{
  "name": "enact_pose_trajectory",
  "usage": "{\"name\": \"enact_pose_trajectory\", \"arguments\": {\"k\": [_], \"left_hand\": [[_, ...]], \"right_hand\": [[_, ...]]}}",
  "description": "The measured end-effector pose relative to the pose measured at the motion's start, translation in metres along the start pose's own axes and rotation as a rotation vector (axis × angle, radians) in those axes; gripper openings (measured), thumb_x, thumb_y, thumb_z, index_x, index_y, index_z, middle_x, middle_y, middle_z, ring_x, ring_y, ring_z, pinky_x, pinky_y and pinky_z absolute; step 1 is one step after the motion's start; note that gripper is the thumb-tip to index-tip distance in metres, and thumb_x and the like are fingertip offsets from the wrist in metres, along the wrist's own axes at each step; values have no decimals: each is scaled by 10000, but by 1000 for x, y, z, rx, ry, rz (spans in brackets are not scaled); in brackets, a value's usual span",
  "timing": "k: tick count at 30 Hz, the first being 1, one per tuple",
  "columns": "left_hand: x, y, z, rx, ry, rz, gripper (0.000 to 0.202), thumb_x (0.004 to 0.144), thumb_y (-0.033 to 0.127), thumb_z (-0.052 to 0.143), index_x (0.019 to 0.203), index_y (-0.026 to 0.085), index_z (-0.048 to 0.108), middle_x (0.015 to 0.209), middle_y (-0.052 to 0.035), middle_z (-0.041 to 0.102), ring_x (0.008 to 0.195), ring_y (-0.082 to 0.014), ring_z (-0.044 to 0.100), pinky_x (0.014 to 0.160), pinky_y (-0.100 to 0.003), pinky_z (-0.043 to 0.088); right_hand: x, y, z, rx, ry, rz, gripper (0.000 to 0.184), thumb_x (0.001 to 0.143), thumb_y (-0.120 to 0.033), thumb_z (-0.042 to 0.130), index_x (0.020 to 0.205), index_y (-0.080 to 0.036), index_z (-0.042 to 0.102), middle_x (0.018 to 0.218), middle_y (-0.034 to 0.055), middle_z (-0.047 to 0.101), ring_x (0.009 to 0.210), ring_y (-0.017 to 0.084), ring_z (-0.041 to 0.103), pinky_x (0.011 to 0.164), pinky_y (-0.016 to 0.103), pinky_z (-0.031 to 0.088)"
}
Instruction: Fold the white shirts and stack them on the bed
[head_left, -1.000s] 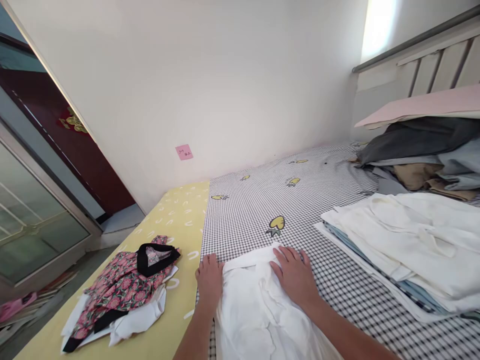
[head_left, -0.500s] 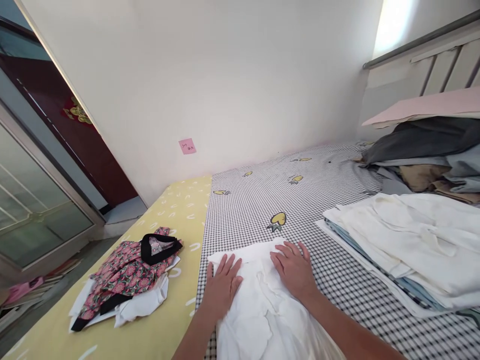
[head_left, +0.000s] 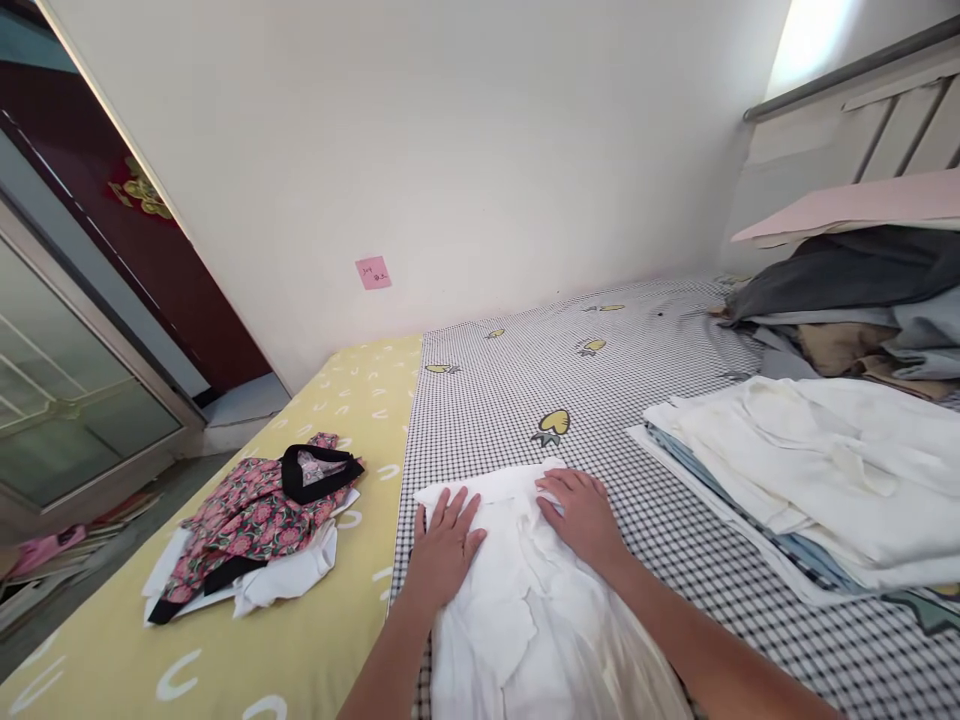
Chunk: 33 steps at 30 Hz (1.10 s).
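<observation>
A white garment point(head_left: 510, 600) lies on the checked bedsheet point(head_left: 495, 420) in front of me, its far edge folded into a straight band and its front part wrinkled. My left hand point(head_left: 448, 545) rests flat on its upper left side, fingers spread. On the upper right corner lies my right hand point(head_left: 581, 515), palm down with the fingers stretched out and slightly bent. Neither hand grips the cloth. The near end of the garment runs out of view at the bottom.
At right sits a stack of folded white and blue clothes point(head_left: 825, 480). Behind it is a heap of dark and brown clothes point(head_left: 855, 290) under a pink sheet-like piece point(head_left: 862, 205). A floral garment point(head_left: 262, 510) with white cloth lies on the yellow sheet point(head_left: 367, 400) at left.
My right hand has shifted slightly left and its fingers have drawn closer together. The left hand stays flat on the garment. The view has tilted slightly.
</observation>
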<state>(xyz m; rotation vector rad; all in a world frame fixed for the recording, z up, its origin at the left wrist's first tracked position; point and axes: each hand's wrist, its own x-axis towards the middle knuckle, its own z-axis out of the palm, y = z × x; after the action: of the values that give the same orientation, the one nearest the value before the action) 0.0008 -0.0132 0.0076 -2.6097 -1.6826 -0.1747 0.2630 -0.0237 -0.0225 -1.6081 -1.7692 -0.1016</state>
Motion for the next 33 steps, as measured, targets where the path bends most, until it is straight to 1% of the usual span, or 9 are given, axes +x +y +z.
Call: {"name": "enact_pose_trajectory", "arguments": {"k": [5,10,13,17,20,23,26,29,33], "left_hand": [[3,2,-27,-11,9,22,499,1017,348,428,1515,326,454,1663,-71,367,1516,-293,377,1202,-627,344],[-11,28,-46,58,386,165,488,1042,262,327,1506,327,465,1639,-61,425,1503,-208,397,1257,-511,275],[-24,44,-27,86,323,322,516,1041,344,382,1555,370,362,1620,-16,455,1508,-216,389,1266,-529,255],[-32,47,8,17,138,279,533,1050,409,343,1579,360,295,1620,-28,443,1484,-227,431,1218,-553,356],[-31,47,10,-46,73,233,532,1049,421,344,1576,367,301,1637,-47,413,1508,-250,395,1207,-600,363],[-46,50,-1,-147,128,193,485,1045,368,372,1522,322,439,1602,-84,476,1475,-251,447,1181,-561,419],[-98,47,0,-254,337,110,416,1037,276,388,1398,285,593,1508,-103,580,1391,-227,542,1132,-470,490],[-184,36,17,-220,491,73,392,1007,198,440,1325,294,650,1407,-104,642,1331,-242,589,1070,-449,539],[-304,32,45,-81,375,34,586,961,143,490,1491,395,481,1447,-98,608,1275,-262,626,1004,-449,581]], "right_hand": [[10,9,-18,209,129,87,346,915,-268,478,1132,-260,747,1251,83,718,1167,254,644,985,457,495],[-1,-9,-48,19,289,81,408,971,-259,417,1236,-283,726,1390,90,656,1271,289,593,1088,544,403],[-25,-23,-47,-103,107,-31,441,1008,-309,417,1392,-355,627,1520,47,570,1424,313,466,1167,613,283],[-49,-23,-28,-149,-187,-46,423,1010,-368,445,1393,-415,618,1493,12,602,1451,348,435,1156,694,255],[-48,-18,-28,-115,-252,-30,436,1015,-371,432,1418,-397,598,1525,21,569,1464,334,424,1155,683,284],[-54,-14,-49,-29,-216,-65,462,1028,-352,402,1463,-347,555,1534,56,558,1422,281,489,1134,584,391],[-92,-3,-80,-17,-89,-150,478,1040,-275,379,1502,-311,501,1546,78,539,1414,245,500,1146,511,412],[-161,13,-112,-88,-30,-279,559,1021,-157,424,1539,-367,428,1543,51,537,1442,237,469,1198,508,366],[-255,25,-146,-180,-38,-280,702,970,-64,489,1568,-411,364,1567,57,496,1453,273,460,1203,562,370]]}}
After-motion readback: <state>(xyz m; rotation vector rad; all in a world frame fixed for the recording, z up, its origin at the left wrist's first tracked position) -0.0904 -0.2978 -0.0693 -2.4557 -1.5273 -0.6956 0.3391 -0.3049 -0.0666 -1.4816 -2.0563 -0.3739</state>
